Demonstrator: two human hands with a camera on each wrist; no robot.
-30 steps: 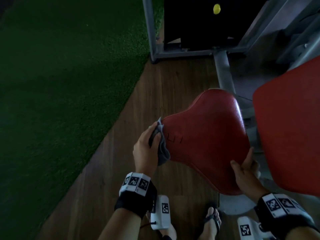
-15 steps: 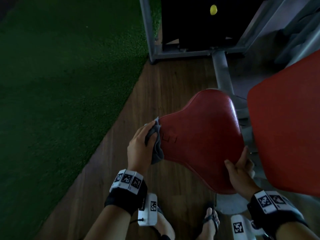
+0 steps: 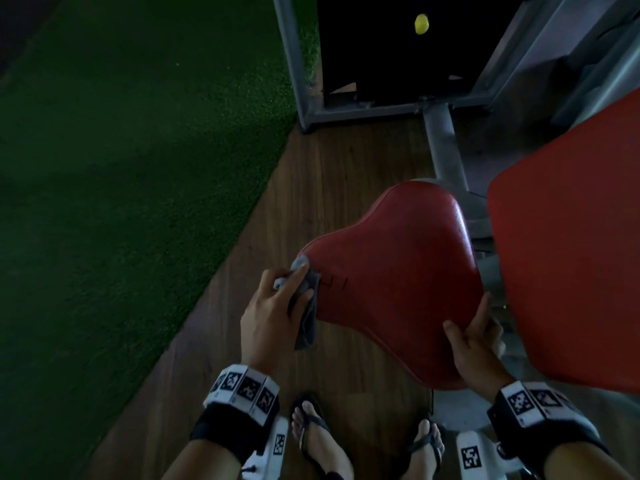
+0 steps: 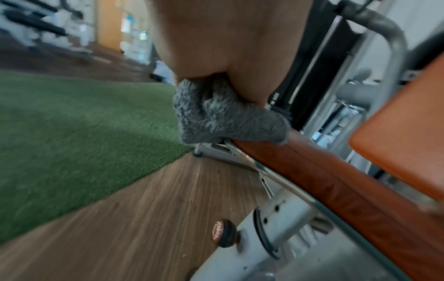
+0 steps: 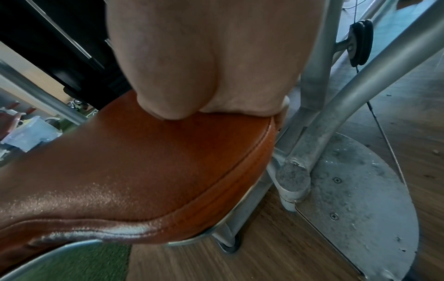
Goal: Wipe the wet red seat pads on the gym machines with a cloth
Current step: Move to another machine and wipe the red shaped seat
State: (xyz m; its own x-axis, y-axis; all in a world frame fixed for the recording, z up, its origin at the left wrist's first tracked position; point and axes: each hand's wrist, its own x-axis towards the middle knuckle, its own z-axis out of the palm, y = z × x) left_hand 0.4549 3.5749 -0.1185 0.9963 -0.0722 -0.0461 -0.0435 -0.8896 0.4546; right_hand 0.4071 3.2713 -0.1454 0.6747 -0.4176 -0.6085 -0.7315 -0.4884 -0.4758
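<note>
A red seat pad (image 3: 398,282) of a gym machine sits in the middle of the head view, glossy and wet-looking along its rim (image 5: 134,190). My left hand (image 3: 277,306) grips a grey fluffy cloth (image 3: 306,306) and presses it on the pad's left edge (image 4: 312,167); the cloth (image 4: 223,117) is bunched under my fingers. At the near right edge my right hand (image 3: 474,334) holds the pad, thumb on top and fingers curled under the rim (image 5: 211,98). A second red pad (image 3: 571,254) stands at the right.
Grey machine frame (image 3: 443,147) and a black weight stack with a yellow pin (image 3: 421,24) stand behind the seat. A seat post with adjustment knob (image 4: 224,235) and a round metal base plate (image 5: 360,199) lie below. Green turf (image 3: 121,168) borders the wooden floor; my sandalled feet (image 3: 318,438) are below.
My left hand has slid the cloth a little along the pad's left edge, towards its far corner. My right hand keeps its hold on the near right rim.
</note>
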